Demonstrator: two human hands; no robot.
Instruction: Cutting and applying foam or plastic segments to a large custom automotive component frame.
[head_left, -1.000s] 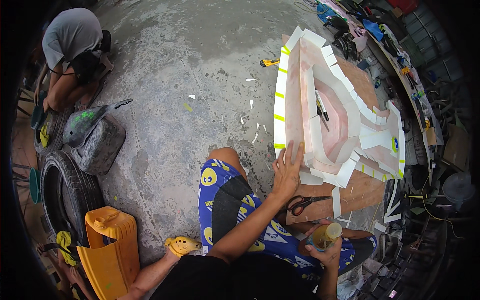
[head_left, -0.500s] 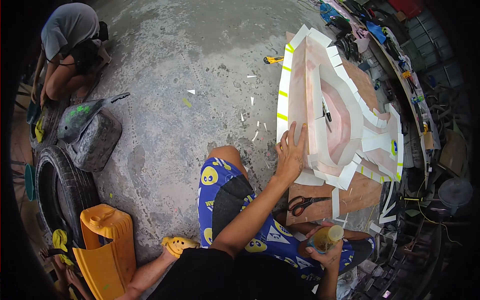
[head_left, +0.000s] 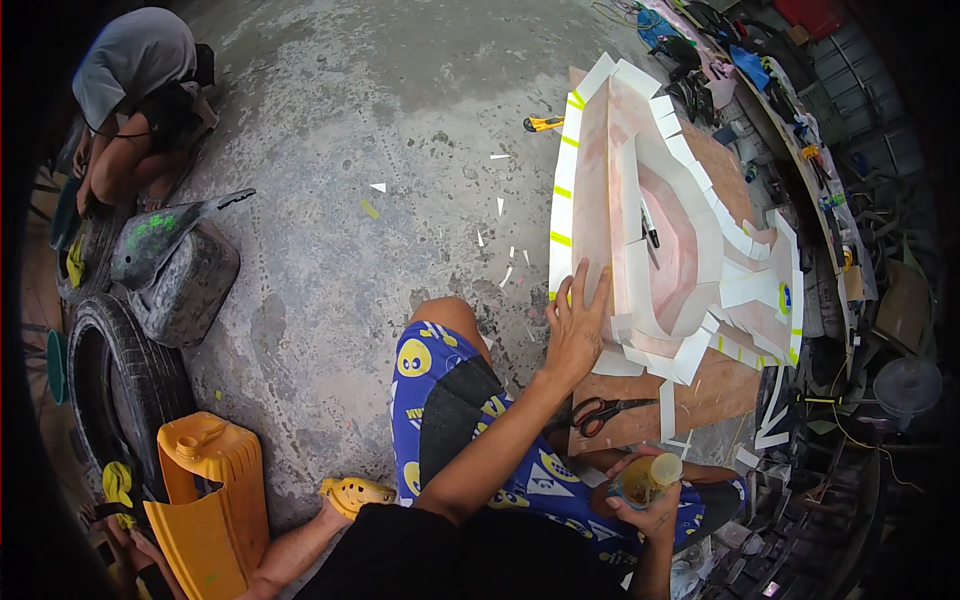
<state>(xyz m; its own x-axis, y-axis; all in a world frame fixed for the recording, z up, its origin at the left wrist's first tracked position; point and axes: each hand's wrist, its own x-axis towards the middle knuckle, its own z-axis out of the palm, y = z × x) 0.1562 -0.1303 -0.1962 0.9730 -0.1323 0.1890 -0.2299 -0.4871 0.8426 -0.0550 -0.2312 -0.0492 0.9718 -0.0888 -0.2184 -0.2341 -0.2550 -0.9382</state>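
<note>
- Left hand [head_left: 575,325]: fingers spread flat, palm pressed on the near end of the pink-and-white panelled form [head_left: 660,230], at its taped white side wall.
- Right hand [head_left: 640,500]: fingers wrapped round a small jar with a yellowish lid [head_left: 645,478], held above the lap, apart from the form.
- Panelled form: lies on a brown board [head_left: 700,400] on the concrete floor [head_left: 350,130], running away from the person along the board's left edge; its white strips are joined with yellow-green tape tabs [head_left: 561,238].
- Risk, as a judgement: a lean on the flat palm may bow the thin side wall or lift the tape tabs; the jar, held one-handed, may tip and spill onto the lap or board.
- Risk: scissors [head_left: 600,410] lie open-bladed on the board's near edge, just beside the left wrist and knee.
- Black pen-like tool [head_left: 650,230]: rests inside the form's hollow.
- Yellow utility knife [head_left: 543,123]: on the floor near the form's far end.
- White offcuts [head_left: 500,205]: scattered on the floor left of the form.
- Tyre [head_left: 120,390], yellow jerrycan [head_left: 205,500], grey moulded shell [head_left: 175,265]: at the floor's left, well apart.
- Another person [head_left: 135,90] crouches at the far left corner.
- Cluttered tools [head_left: 800,130]: crowd the right edge.
</note>
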